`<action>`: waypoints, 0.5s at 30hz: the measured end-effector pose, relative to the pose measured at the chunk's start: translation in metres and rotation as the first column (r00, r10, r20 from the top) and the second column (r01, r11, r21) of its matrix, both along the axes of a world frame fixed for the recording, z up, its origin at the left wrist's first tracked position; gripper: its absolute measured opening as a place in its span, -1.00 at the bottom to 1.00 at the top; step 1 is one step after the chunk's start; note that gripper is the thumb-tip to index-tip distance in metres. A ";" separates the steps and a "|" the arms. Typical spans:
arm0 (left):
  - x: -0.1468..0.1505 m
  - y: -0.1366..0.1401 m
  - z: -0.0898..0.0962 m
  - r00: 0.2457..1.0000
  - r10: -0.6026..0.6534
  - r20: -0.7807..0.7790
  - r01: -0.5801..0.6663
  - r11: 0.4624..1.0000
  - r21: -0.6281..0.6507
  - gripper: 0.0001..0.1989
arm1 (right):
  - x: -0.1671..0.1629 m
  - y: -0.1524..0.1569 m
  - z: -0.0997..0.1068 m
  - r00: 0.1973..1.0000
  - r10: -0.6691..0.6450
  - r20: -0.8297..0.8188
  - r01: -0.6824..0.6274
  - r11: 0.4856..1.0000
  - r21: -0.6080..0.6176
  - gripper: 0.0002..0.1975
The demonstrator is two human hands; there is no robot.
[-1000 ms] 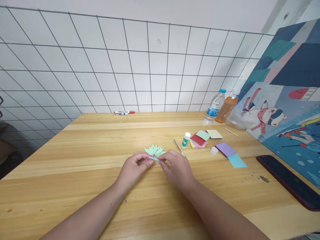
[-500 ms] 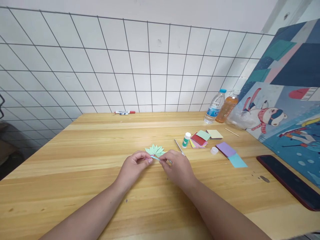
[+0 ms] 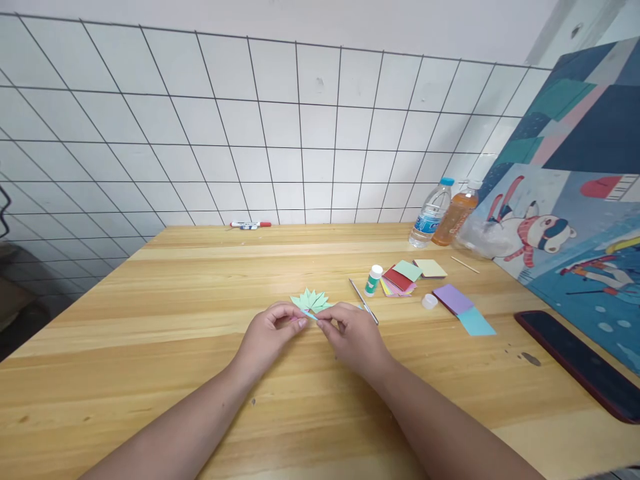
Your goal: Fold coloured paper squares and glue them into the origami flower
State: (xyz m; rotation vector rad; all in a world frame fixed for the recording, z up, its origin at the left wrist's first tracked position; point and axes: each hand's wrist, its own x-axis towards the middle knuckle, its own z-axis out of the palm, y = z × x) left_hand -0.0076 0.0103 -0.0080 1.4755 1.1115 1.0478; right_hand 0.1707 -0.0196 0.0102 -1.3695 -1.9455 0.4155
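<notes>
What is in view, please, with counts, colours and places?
Paper strip: 1, blue, centre
Folded paper: 1, green, beyond strip
Pen: 1, silver, near strip
Tube: 1, green, white, beside pen
Cap: 1, translucent, centre right
Paper stacks: 2, multicoloured, beyond cap
Papers: 2+, purple, blue, beside cap
Phone: 1, black, right
Bottles: 2, clear, amber, back right
Stick: 1, tan, before bottles
Plastic: 1, clear, beside bottles
Markers: 2, red, blue, back left
Board: 1, multicoloured, right
Wall: 1, white, behind
Table: 1, tan, below
Left hand: 1, bare, on strip
Right hand: 1, bare, on strip
</notes>
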 end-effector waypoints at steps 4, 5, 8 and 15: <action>0.001 -0.002 0.004 0.999 -0.009 0.043 0.010 1.000 -0.024 -0.78 | 0.002 0.001 0.001 1.000 -0.028 -0.012 0.028 1.000 0.012 -0.84; 0.001 -0.002 0.005 0.998 -0.012 0.059 0.014 0.999 -0.031 -0.78 | 0.002 0.002 0.002 0.999 -0.032 -0.016 0.032 0.999 0.015 -0.84; -0.001 -0.003 0.006 0.993 -0.014 0.117 0.023 0.997 -0.077 -0.76 | 0.002 0.002 0.002 0.999 -0.041 -0.024 0.041 0.999 0.017 -0.84; -0.005 -0.001 0.005 0.993 0.007 0.121 -0.003 1.000 -0.031 -0.54 | 0.002 0.005 -0.003 0.990 -0.077 -0.117 0.071 0.996 -0.055 -0.85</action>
